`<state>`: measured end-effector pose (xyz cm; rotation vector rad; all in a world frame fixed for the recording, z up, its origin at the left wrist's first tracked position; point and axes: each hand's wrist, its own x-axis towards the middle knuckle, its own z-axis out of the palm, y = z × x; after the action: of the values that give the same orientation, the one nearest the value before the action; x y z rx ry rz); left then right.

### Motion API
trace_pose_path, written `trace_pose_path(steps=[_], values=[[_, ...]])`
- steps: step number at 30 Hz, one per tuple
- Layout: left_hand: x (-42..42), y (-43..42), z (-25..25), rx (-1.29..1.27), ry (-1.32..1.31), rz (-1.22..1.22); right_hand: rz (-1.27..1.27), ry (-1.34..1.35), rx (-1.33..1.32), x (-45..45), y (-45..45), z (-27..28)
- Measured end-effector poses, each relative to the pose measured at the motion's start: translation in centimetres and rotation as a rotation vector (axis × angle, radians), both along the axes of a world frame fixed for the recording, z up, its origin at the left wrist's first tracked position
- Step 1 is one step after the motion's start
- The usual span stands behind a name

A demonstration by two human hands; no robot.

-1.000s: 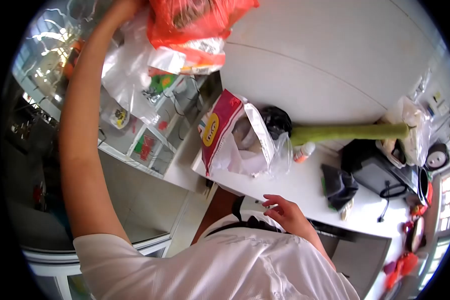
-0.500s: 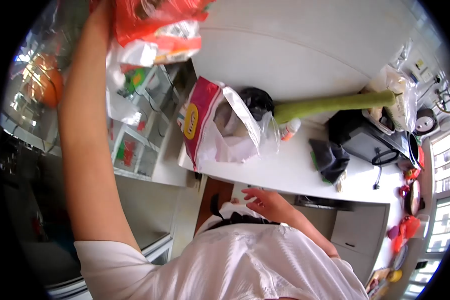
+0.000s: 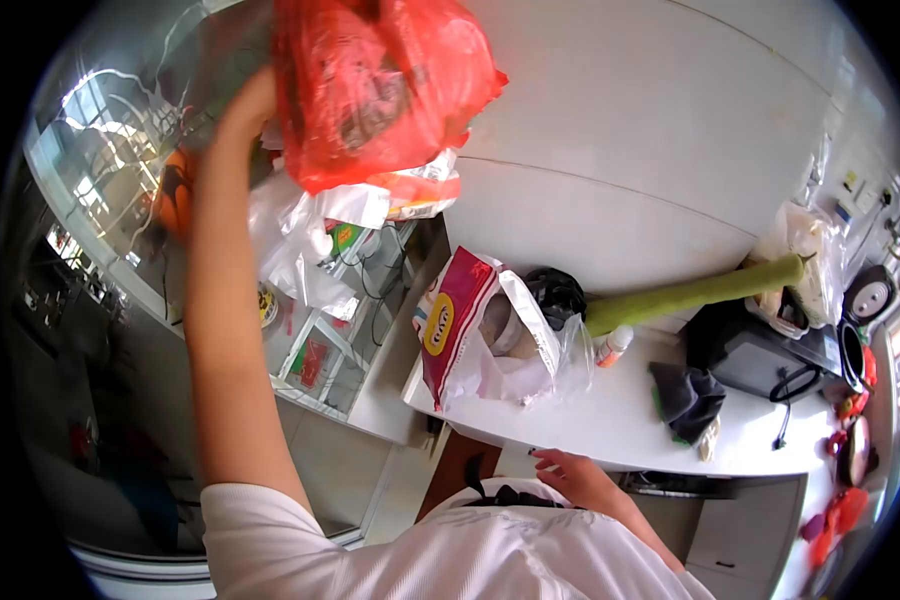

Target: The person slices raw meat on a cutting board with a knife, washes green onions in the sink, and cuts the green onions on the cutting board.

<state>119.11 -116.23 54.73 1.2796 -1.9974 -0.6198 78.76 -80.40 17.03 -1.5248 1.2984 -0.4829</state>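
My left arm stretches up the left side, and my left hand (image 3: 258, 98) is at the edge of a red plastic bag (image 3: 370, 100); its fingers are hidden. The bulging bag rests above a white and orange package (image 3: 420, 190), with clear plastic (image 3: 295, 240) hanging below. Low in front of my waist, my right hand (image 3: 572, 476) is open and empty, fingers loosely apart. On the white counter (image 3: 530, 435) stands an opened maroon and white bag (image 3: 457, 318) beside a black plastic bag (image 3: 555, 295).
A long green gourd (image 3: 695, 293) leans over a black appliance (image 3: 760, 345) on the right. Nearby are a small white bottle (image 3: 615, 345) and a dark cloth pouch (image 3: 688, 400). Glass shelves (image 3: 330, 350) stand at the left, with a cabinet (image 3: 745, 530) at lower right.
The view has shifted, and the red bag shows lower and more fully than half a second ago. My left hand remains beside it. My right hand stays open near my waist.
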Motion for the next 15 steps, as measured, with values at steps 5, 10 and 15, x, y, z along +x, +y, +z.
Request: trace_pose_path(steps=[5,10,15], values=[[-2.2,9.8,-1.0,-0.547,0.516,0.288,-0.009,0.027,-0.018,-0.9,0.4,-1.2],[-7.9,18.4,-7.1,-1.013,0.665,0.206,0.045,0.064,-0.127,-1.5,0.7,-2.7],[-12.3,19.9,-16.8,-1.035,0.303,-0.389,-0.043,0.121,-0.104,-2.0,2.5,-1.5]])
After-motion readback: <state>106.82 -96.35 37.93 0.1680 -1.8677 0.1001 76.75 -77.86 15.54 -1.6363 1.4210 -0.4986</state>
